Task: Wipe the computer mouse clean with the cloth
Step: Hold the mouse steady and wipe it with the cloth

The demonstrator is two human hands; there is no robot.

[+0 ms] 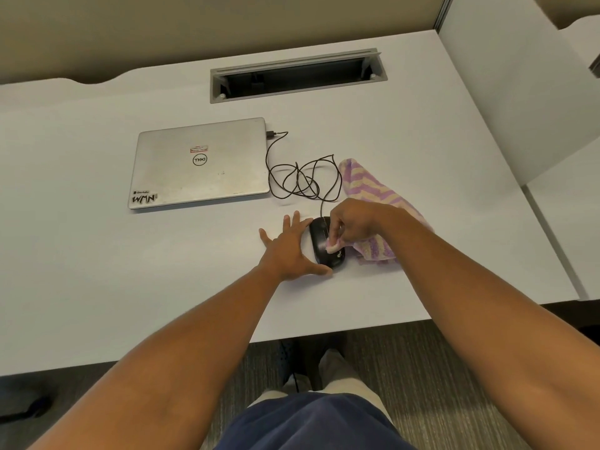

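A black wired computer mouse (321, 246) lies on the white desk (97, 271), near its front edge. My right hand (354, 222) pinches a corner of the purple and cream striped cloth (376, 190) and presses it onto the mouse's top. The rest of the cloth trails under my right wrist and back to the right. My left hand (289, 246) lies flat with fingers spread against the mouse's left side, thumb at its near end.
A closed silver laptop (201, 164) with stickers sits behind and to the left. The mouse's black cable (302, 180) lies in loose loops between laptop and cloth, plugged into the laptop. A grey cable slot (297, 74) is set in the desk's far side. A white partition (519, 92) stands on the right.
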